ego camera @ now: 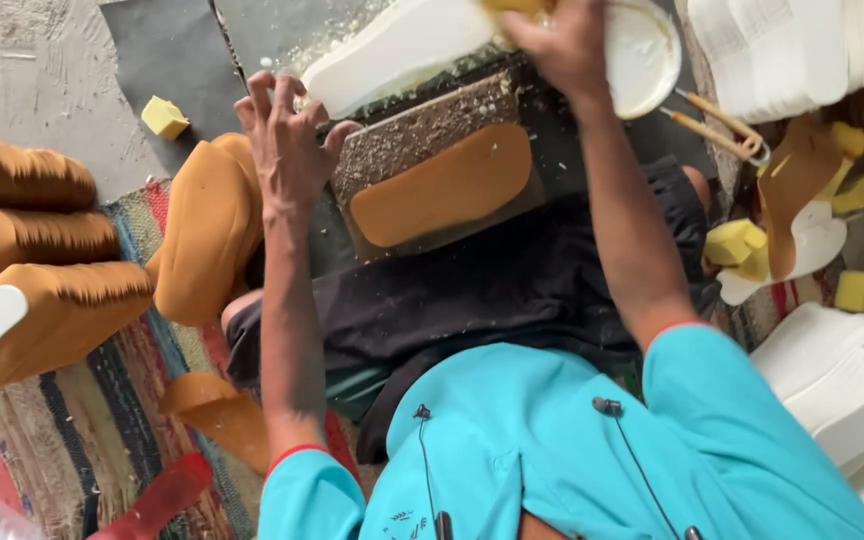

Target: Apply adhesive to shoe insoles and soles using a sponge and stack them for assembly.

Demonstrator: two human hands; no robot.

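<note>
Two hands work one white insole (397,45) at the board's far edge: left hand (287,135) spread open, fingertips pinning its near end; right hand (562,40) closed on a yellow sponge (517,6) above it. Pressing hard could probably slide the insole, smearing glue onto the tan insole (442,185) below.

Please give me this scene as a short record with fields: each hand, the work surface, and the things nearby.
Left hand: fingers spread on end of long white foam sole piece
Right hand: grips yellow sponge above the white piece
Work surface: speckled brown board, tan sole-shaped piece on it
Nearby: white bowl, yellow foam cube
</note>
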